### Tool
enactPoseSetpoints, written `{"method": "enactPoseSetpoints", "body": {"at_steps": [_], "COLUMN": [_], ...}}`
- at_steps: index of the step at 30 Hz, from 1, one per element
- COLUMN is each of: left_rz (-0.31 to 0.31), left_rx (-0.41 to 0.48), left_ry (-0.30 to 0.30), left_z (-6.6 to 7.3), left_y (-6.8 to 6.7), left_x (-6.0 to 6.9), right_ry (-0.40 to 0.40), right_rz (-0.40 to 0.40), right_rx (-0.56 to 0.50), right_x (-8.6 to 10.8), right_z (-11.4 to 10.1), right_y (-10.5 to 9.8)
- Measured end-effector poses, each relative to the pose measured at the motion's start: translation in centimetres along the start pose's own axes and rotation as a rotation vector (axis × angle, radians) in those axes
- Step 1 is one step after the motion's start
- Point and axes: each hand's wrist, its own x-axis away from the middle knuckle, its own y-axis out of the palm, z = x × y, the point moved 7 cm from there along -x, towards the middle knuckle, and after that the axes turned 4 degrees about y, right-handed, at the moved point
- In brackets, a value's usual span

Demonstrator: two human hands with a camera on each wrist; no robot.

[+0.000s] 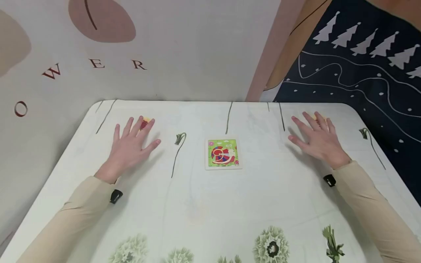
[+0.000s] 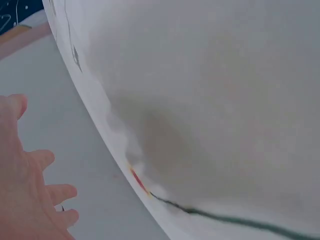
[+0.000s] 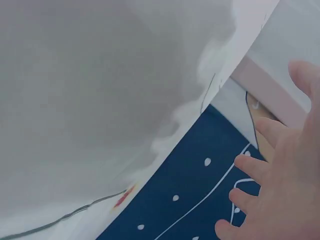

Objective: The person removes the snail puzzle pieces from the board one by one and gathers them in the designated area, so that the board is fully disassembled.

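A small square snail jigsaw puzzle (image 1: 223, 154) in a pale frame lies flat at the middle of the white table. Its picture is a red and blue snail on green. To its left, my left hand (image 1: 129, 148) hovers with fingers spread and holds nothing. On the far right, my right hand (image 1: 317, 140) is likewise spread over the tabletop, gripping nothing. Both wrist views show the left hand (image 2: 30, 175) and the right hand (image 3: 280, 180) with extended fingers, apart from the surface. The puzzle does not appear in either wrist view.
The white tabletop (image 1: 197, 204) carries printed flowers and stems. Behind its far edge rises a pale wall (image 1: 197, 51) with printed letters. A dark blue panel with white trees (image 1: 355, 62) stands at the right. Each wrist wears a black device (image 1: 116, 196).
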Motion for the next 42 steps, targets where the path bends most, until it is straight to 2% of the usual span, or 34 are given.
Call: {"method": "enactPoseSetpoints", "body": {"at_steps": [6, 12, 21, 26, 34, 42], "left_rz": [-0.046, -0.117, -0.206, -0.264, -0.330, -0.341], "left_rx": [-0.004, -0.002, 0.051, 0.095, 0.112, 0.123], "left_ry": [0.051, 0.121, 0.262, 0.337, 0.424, 0.434], "left_z": [2.2, 4.7, 8.7, 10.5, 12.6, 13.3], "left_y": [0.5, 2.2, 4.4, 5.6, 7.1, 7.6], "left_x": [-1.0, -1.2, -1.7, -1.8, -1.8, -1.7], "right_ry": [-0.046, -0.111, -0.227, -0.277, -0.337, -0.392], "right_rz": [0.045, 0.059, 0.071, 0.083, 0.043, 0.031], "right_rx": [-0.003, -0.040, -0.115, -0.174, -0.227, -0.280], "right_x": [-0.3, -0.6, -1.4, -1.8, -2.3, -2.7], "right_z": [-1.3, -2.8, -5.8, -7.3, -9.9, -11.7], "right_y": [-0.1, 0.3, 0.7, 1.1, 1.8, 2.6]}}
